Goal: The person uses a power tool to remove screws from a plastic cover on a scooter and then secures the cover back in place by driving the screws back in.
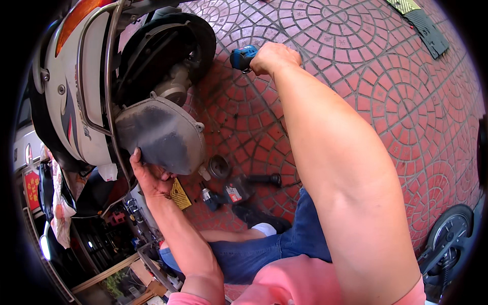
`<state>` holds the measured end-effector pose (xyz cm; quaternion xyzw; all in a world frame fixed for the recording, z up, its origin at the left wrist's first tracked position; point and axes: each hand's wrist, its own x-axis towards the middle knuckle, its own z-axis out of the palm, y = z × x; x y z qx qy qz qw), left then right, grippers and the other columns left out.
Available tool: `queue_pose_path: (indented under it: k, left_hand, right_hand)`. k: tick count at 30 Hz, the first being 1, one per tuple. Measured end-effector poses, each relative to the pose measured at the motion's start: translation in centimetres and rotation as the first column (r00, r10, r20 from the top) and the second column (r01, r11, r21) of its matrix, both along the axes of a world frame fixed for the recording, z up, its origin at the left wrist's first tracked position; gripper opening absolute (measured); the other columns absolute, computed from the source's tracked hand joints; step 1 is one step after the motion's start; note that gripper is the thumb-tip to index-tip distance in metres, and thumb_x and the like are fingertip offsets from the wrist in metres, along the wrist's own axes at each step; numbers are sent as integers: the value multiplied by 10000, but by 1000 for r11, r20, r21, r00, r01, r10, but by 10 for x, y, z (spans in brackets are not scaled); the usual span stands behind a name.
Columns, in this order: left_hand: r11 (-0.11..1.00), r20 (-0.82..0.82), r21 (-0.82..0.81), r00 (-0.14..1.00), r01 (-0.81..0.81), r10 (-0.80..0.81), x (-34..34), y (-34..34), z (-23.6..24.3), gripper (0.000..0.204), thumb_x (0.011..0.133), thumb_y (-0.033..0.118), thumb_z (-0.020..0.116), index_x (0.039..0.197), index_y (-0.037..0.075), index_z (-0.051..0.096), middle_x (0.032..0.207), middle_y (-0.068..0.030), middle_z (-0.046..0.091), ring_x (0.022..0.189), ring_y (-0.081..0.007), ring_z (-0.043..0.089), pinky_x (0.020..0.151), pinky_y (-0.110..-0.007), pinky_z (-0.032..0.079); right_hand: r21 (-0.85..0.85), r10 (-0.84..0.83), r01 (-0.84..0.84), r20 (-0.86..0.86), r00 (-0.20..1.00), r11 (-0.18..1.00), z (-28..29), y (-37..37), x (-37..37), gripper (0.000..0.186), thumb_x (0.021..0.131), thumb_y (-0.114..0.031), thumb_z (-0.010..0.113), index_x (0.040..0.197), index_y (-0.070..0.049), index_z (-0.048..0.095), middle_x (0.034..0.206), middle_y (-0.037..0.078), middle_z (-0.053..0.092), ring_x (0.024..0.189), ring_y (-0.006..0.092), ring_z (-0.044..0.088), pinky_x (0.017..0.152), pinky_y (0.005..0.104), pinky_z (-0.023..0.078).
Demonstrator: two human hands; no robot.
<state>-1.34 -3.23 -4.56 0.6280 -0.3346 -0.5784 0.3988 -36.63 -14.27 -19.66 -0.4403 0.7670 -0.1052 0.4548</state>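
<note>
A grey, smudged engine cover [168, 129] sits at the rear side of a white scooter [86, 81]. Around its lower edge my left hand [152, 175] is closed, with the thumb on the outer face and fingers partly hidden beneath. Whether the cover is still fastened, I cannot tell. Out over the paving, my right hand [277, 57] grips a blue and black cordless power tool [244, 58], its round dark end pointing left. Most of that tool is hidden by the hand.
Below the cover, a round metal part [219, 166], a second power tool [211, 199] and a yellow slotted piece [179, 194] lie on red paving [345, 56]. My shoe [259, 218] is close by. Another vehicle's wheel [450, 229] stands at lower right, a dark mat [429, 38] at upper right.
</note>
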Motion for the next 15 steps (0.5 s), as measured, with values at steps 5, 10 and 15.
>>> queue_pose_path:
  k: [5,10,15]
  left_hand:
    - [1000,-187,13,982,-27,29,-25,-34,-32,539,914,563,636,1232,129,639,1101,-66,743,417,-142,366,502,-327,350]
    - [994,-366,-25,926,-109,93,-61,-110,-71,476,870,469,700,1153,97,608,913,-53,645,492,-146,374,603,-357,348]
    - [975,-291,-54,938,-214,190,-59,-171,-104,574,863,480,703,1220,48,582,1086,-163,700,507,-163,385,646,-363,391]
  right_hand:
    - [-26,-37,37,-9,999,999,2,-4,-7,450,753,-316,800,1157,-117,788,1113,65,780,1088,219,741,938,358,554]
    - [-59,-24,21,-40,999,998,15,-7,-1,513,778,-350,818,1249,-149,783,1218,58,780,1216,215,718,983,350,548]
    - [-54,34,-38,-69,997,998,4,-16,-3,411,769,-401,843,1086,-144,799,1054,6,777,1032,178,735,886,329,547]
